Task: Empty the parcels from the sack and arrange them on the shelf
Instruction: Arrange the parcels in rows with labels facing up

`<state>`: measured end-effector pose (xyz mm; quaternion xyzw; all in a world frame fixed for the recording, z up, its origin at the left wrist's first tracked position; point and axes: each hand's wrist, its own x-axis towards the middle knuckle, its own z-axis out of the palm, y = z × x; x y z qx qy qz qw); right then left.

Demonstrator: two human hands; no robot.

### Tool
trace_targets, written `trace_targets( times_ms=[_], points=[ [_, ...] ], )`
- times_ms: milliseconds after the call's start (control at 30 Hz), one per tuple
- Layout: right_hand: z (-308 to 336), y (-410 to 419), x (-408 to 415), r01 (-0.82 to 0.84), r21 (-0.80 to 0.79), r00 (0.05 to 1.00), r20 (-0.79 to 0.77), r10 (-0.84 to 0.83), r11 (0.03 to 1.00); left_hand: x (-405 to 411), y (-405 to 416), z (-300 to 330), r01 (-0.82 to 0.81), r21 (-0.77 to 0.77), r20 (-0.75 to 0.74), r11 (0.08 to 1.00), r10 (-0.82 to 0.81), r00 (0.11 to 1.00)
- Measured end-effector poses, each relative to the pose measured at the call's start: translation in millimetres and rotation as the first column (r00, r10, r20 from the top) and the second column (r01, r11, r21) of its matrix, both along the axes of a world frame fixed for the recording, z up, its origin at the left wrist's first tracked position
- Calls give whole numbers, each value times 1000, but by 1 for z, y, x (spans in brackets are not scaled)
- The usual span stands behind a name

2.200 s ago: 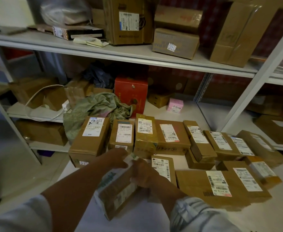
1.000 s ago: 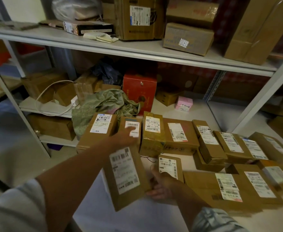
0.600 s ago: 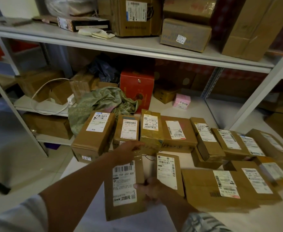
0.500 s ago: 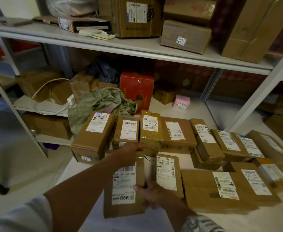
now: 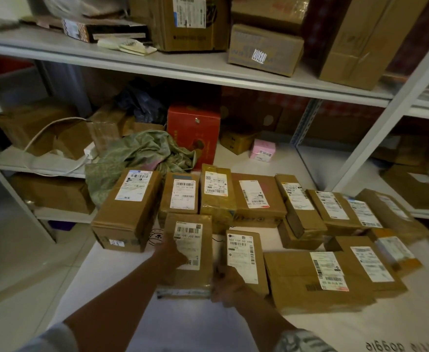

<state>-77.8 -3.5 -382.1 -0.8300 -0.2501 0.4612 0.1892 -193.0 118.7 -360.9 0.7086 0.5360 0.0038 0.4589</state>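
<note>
- A flat parcel (image 5: 193, 252) was seen lying label-up on the white shelf (image 5: 122, 270), in the near row, just left of a second labelled parcel (image 5: 246, 257).
- The left hand (image 5: 171, 255) was laid on the flat parcel's left edge, thumb across the lower part of its label; whether the fingers were curled under could not be told.
- The right hand (image 5: 227, 284) was placed at the flat parcel's near right corner, fingers curled against its edge, touching the second parcel as well.
- A far row of parcels was lined up behind: a tall box (image 5: 129, 209) at the left, then a small parcel (image 5: 181, 196), a taped yellow parcel (image 5: 216, 191), a wide parcel (image 5: 258, 199), and further ones running to the right.
- A large carton (image 5: 315, 278) was set at the near right, beside the second parcel, with more parcels to its right.
- The crumpled green sack (image 5: 142, 156) was lying at the far left of the shelf, behind the tall box.
- A red box (image 5: 193, 133) was standing upright behind the sack, with a pink box (image 5: 263, 149) to its right.
- Brown cartons (image 5: 265, 49) were stacked on the upper shelf (image 5: 183, 68).
- A white cable (image 5: 53, 128) was draped over boxes at the far left.
</note>
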Motion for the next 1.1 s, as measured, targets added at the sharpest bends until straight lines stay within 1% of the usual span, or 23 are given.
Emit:
trace_targets(
  times_ms=[67, 100, 167, 267, 300, 400, 433, 467, 500, 533, 567, 600, 634, 667, 700, 734, 767, 834, 900, 967, 1000, 1034, 1100],
  points=[
    [-2, 1, -5, 27, -14, 999, -30, -27, 1000, 2, -4, -8, 19, -45, 16, 999, -19, 1000],
    [-1, 2, -5, 75, 15, 997, -17, -75, 997, 3, -4, -9, 14, -49, 17, 999, -14, 1000],
    [4, 4, -1, 153, 119, 986, 46, -160, 981, 7, -2, -10, 16, -11, 20, 1000, -15, 1000],
    [22, 2, 5, 150, 216, 971, 149, -185, 965, 11, 4, -12, 37, 118, -1, 992, -37, 999],
    [28, 1, 6, 133, 230, 968, 178, -176, 964, 12, 4, -15, 35, 112, 5, 993, -36, 999],
    [34, -6, 11, 87, 201, 937, 316, -149, 976, 16, -4, -19, 8, -26, 77, 1000, -6, 997],
    [32, -9, 13, 93, 174, 916, 372, -153, 980, 17, -7, -20, -9, -46, 93, 999, 13, 996],
    [30, -14, 16, 114, 121, 902, 404, -154, 986, 20, -10, -22, -62, -83, 142, 995, 74, 987],
    [26, -18, 18, 138, 63, 907, 392, -151, 988, 22, -12, -23, -98, -103, 165, 990, 115, 980],
    [24, -21, 20, 141, 40, 930, 336, -146, 989, 24, -12, -24, -87, -96, 136, 992, 100, 986],
    [23, -21, 21, 134, 69, 959, 243, -147, 989, 26, -11, -25, -79, -111, 122, 991, 93, 988],
    [23, -21, 23, 142, 137, 975, 152, -162, 980, 28, -10, -24, -62, -133, 94, 989, 75, 993],
    [24, -22, 26, 175, 208, 975, 98, -199, 962, 28, -8, -22, -38, -141, 77, 989, 50, 996],
    [27, -23, 31, 226, 257, 962, 90, -256, 940, 29, -5, -21, 0, -103, 30, 995, 4, 1000],
    [26, -23, 36, 267, 278, 943, 123, -310, 923, 30, -3, -17, 42, -39, -13, 998, -42, 999],
    [27, -24, 40, 294, 272, 923, 170, -347, 916, 31, -1, -13, 109, 58, -70, 992, -105, 992],
    [26, -26, 42, 323, 246, 914, 171, -368, 914, 33, 0, -11, 139, 128, -78, 982, -130, 988],
    [18, -29, 48, 340, 227, 927, 78, -366, 913, 40, -1, -5, 193, 122, -101, 974, -182, 978],
    [24, -30, 51, 338, 284, 933, 26, -360, 897, 48, -9, 0, 329, 88, -248, 940, -299, 921],
    [28, -31, 57, 388, 324, 905, 44, -423, 863, 56, -19, 1, 436, 175, -394, 883, -343, 853],
    [27, -33, 63, 430, 336, 880, 51, -472, 838, 62, -25, 1, 467, 236, -423, 852, -342, 839],
    [26, -36, 68, 460, 343, 858, 64, -509, 819, 69, -31, -1, 479, 270, -399, 835, -355, 845],
    [31, -48, 74, 487, 356, 835, 79, -545, 798, 87, -43, 1, 508, 286, -292, 813, -431, 854]
  ],
)
